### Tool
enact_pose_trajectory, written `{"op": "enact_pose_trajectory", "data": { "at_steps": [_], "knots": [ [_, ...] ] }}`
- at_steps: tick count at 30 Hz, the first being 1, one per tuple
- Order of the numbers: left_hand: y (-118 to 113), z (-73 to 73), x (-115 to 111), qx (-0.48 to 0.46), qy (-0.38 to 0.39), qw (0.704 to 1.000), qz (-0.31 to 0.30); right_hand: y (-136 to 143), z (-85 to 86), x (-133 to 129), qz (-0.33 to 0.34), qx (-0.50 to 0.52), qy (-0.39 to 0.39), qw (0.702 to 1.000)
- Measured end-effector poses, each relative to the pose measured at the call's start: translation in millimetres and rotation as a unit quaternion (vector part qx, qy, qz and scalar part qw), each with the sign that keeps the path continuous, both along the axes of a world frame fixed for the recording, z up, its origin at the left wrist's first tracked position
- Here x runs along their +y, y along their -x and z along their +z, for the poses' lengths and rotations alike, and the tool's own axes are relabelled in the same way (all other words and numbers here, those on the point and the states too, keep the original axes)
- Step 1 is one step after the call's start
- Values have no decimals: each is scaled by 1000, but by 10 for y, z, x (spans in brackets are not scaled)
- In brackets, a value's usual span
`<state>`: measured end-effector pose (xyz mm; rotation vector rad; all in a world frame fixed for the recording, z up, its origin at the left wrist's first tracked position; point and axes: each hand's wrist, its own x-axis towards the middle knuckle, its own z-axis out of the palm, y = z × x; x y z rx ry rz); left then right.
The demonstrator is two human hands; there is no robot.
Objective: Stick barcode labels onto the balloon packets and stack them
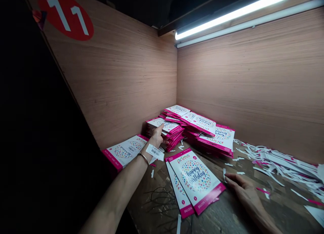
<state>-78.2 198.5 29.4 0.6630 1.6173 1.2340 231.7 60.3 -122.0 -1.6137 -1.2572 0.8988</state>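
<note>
My left hand (157, 136) reaches to a stack of pink-and-white balloon packets (167, 125); its fingers lie on the top packet's near corner, and the thumb is apart from them. A label sheet with barcodes (155, 152) sits against that wrist, beside a bracelet (143, 157). Lower right, my right hand (241, 190) pinches a small white paper strip (224, 175) at its fingertips. Between the hands lie a few overlapping "happy birthday" balloon packets (196, 180), front sides up. Left of my left wrist is another packet stack (124, 151), with a barcode label on its top packet.
More packets are piled loosely at the back corner (199, 122) and back right (220, 139). White and pink paper offcuts (286, 166) heap along the right wall. Wooden panels (248, 82) enclose the back and left; a lit tube lamp (238, 14) hangs above.
</note>
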Motion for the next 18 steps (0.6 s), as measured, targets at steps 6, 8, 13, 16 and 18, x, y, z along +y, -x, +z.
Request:
{"op": "enact_pose_trajectory", "data": {
  "at_steps": [6, 8, 13, 16, 18],
  "knots": [
    [-59, 63, 161, 10, 20, 999, 45, 32, -3, -30, 4, -67, -21, 998],
    [-52, 77, 183, 13, 19, 998, 53, 50, 12, -34, 4, -70, -27, 997],
    [-53, 140, 235, 1, 21, 998, 61, 67, 15, -32, 14, -65, -59, 996],
    [-90, 180, 268, -20, 14, 998, 56, 74, 15, -34, 14, -60, -72, 996],
    [-129, 202, 273, -33, -20, 998, 57, 84, 35, -40, 10, -63, -75, 995]
  ]
}}
